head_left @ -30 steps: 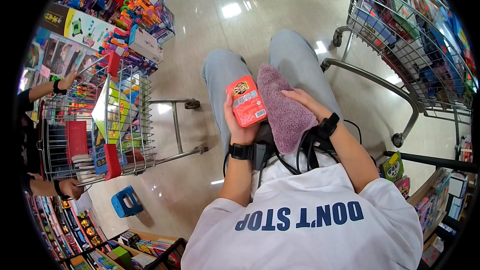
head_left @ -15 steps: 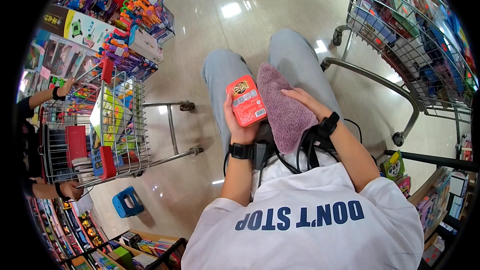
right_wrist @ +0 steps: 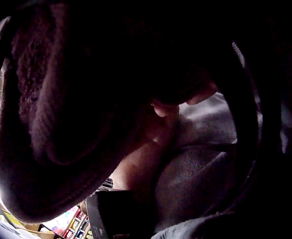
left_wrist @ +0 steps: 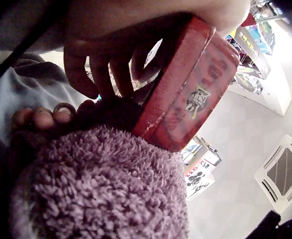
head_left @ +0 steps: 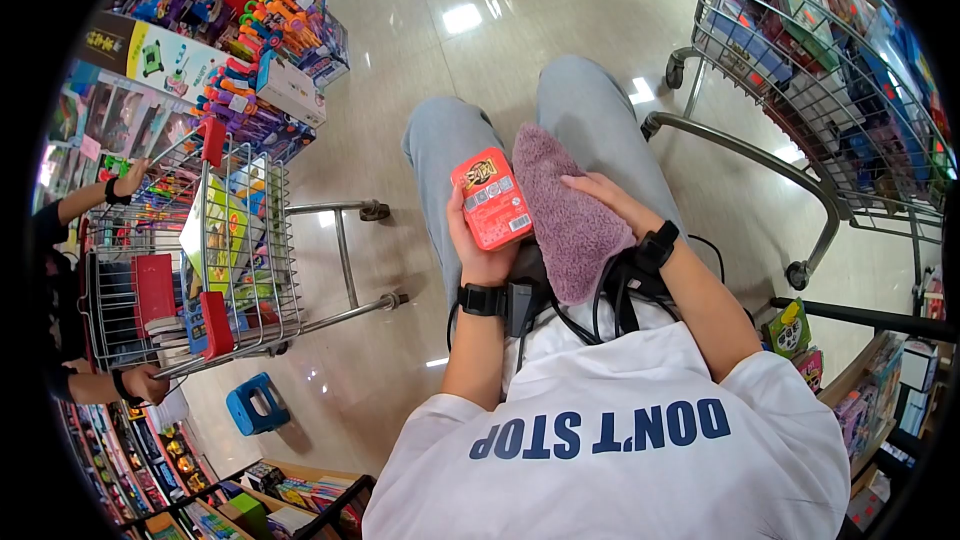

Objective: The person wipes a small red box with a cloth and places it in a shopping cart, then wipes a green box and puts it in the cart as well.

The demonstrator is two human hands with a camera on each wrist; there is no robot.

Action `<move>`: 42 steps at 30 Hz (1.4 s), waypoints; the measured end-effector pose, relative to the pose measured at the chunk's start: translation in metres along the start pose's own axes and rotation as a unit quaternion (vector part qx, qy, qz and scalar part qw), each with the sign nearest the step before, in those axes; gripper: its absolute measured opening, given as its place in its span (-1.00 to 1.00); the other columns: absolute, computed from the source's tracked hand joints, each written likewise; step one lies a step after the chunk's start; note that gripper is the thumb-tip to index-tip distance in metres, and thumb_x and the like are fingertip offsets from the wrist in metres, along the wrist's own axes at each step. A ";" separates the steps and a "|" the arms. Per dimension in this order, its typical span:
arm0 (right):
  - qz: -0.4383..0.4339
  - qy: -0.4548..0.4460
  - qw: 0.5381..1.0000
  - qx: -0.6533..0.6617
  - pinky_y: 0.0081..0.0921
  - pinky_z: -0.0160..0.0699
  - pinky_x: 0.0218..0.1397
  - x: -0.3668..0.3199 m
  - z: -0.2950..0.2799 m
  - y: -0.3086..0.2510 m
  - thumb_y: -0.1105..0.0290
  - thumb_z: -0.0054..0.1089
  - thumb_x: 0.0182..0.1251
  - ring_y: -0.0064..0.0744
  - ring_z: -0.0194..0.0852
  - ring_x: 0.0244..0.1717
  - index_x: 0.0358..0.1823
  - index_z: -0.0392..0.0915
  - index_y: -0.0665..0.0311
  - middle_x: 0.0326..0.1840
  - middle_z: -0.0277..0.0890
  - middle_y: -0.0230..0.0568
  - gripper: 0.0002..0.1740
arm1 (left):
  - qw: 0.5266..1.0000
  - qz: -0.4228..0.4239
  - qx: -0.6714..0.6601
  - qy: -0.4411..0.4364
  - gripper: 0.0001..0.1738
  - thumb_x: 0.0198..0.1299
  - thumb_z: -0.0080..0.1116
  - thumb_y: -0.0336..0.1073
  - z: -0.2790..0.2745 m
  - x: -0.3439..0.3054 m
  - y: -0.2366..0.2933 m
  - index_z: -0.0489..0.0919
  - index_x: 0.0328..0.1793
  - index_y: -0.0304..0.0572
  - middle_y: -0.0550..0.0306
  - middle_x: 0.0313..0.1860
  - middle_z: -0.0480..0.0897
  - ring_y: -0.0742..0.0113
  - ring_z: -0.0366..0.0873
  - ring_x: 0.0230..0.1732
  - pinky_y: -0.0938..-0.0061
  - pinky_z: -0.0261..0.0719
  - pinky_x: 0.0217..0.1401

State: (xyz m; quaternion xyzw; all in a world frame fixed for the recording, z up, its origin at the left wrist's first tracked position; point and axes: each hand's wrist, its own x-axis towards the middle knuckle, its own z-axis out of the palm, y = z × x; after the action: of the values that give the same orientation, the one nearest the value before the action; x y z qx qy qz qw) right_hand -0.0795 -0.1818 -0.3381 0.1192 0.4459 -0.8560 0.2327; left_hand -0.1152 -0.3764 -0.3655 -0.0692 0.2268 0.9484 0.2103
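A red box (head_left: 495, 200) with a printed label lies in my left hand (head_left: 480, 258), which grips it from beneath over my left thigh. In the left wrist view curled fingers (left_wrist: 118, 74) show behind the red box (left_wrist: 191, 94). My right hand (head_left: 612, 202) grips a fuzzy purple cloth (head_left: 570, 225), thumb on top; the cloth's left edge lies beside the box. The purple cloth (left_wrist: 111, 184) fills the lower left wrist view. The right wrist view is dark, with the cloth (right_wrist: 31, 99) at its left and some fingertips (right_wrist: 166, 108) under it.
Another person's hands (head_left: 145, 383) hold a loaded cart (head_left: 212, 325) at the left. A second loaded cart (head_left: 800, 165) stands at the right. A blue stool (head_left: 256, 403) is on the floor at lower left, near shelves of goods. Cables and a black pouch lie at my waist.
Over the last second, the cart at the left and its holder's upper hand have shifted slightly. The cloth and my right hand have moved up a little; both grips look the same.
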 end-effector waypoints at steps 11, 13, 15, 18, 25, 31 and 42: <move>0.001 0.004 1.000 -0.007 -0.57 0.48 0.06 -0.003 0.004 -0.004 0.13 0.18 0.26 -0.46 0.53 -0.03 0.20 0.32 0.47 0.04 0.49 -0.12 -0.37 | 0.999 -0.013 0.029 -0.006 -0.32 0.26 -0.19 0.20 -0.008 0.002 0.000 0.33 0.32 -0.14 0.02 0.20 0.49 0.10 0.45 0.18 0.14 0.37 0.23; 0.002 0.032 0.999 -0.043 -0.58 0.47 0.04 -0.005 0.002 -0.004 0.12 0.18 0.26 -0.48 0.52 -0.04 0.18 0.34 0.45 0.03 0.50 -0.15 -0.38 | 1.000 -0.006 0.015 -0.012 -0.32 0.26 -0.21 0.20 -0.006 0.002 -0.002 0.34 0.30 -0.14 0.02 0.19 0.49 0.10 0.46 0.17 0.13 0.37 0.23; -0.005 0.042 0.997 -0.070 -0.60 0.46 0.03 -0.002 0.004 -0.005 0.10 0.17 0.27 -0.50 0.51 -0.04 0.18 0.36 0.43 0.02 0.50 -0.18 -0.39 | 1.000 -0.011 -0.012 -0.003 -0.33 0.26 -0.23 0.20 -0.007 0.002 0.000 0.36 0.28 -0.14 0.02 0.17 0.50 0.09 0.47 0.15 0.13 0.37 0.23; -0.013 0.039 0.996 -0.076 -0.63 0.45 0.00 0.000 -0.001 0.000 0.10 0.17 0.26 -0.54 0.49 -0.04 0.16 0.41 0.37 0.01 0.51 -0.27 -0.43 | 0.997 -0.013 -0.053 0.051 -0.38 0.26 -0.25 0.16 -0.007 -0.001 0.000 0.40 0.21 -0.15 0.01 0.11 0.54 0.05 0.49 0.10 0.13 0.39 0.22; 0.006 0.053 0.997 -0.058 -0.57 0.43 0.06 0.012 -0.015 0.013 0.06 0.22 0.21 -0.46 0.47 0.01 0.19 0.34 0.41 0.03 0.48 -0.19 -0.33 | 0.988 -0.003 -0.146 -0.048 -0.44 0.34 -0.28 0.02 -0.025 0.003 -0.003 0.37 0.27 -0.22 -0.05 0.21 0.48 0.05 0.44 0.19 0.13 0.32 0.30; -0.018 0.078 0.994 -0.078 -0.56 0.42 0.09 -0.004 0.014 0.001 0.07 0.22 0.22 -0.47 0.46 0.04 0.20 0.33 0.43 0.06 0.46 -0.16 -0.33 | 0.983 0.002 -0.152 -0.101 -0.40 0.36 -0.25 0.07 -0.013 -0.001 -0.001 0.28 0.38 -0.13 -0.01 0.29 0.42 0.05 0.38 0.25 0.10 0.22 0.36; -0.073 -0.026 0.989 -0.127 -0.54 0.46 0.06 0.005 -0.003 0.009 0.19 0.24 0.22 -0.48 0.50 -0.04 0.14 0.37 0.48 -0.01 0.51 -0.16 -0.41 | 0.981 0.089 0.150 -0.090 -0.37 0.39 -0.17 -0.07 0.015 -0.011 -0.004 0.07 0.50 -0.13 -0.01 0.35 0.32 0.20 0.32 0.31 0.27 0.24 0.37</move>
State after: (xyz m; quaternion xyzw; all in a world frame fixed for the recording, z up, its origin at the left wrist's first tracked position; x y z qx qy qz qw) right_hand -0.0792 -0.1848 -0.3483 0.0337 0.5524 -0.8099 0.1942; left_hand -0.1042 -0.3704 -0.3517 0.0696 0.3515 0.9211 0.1526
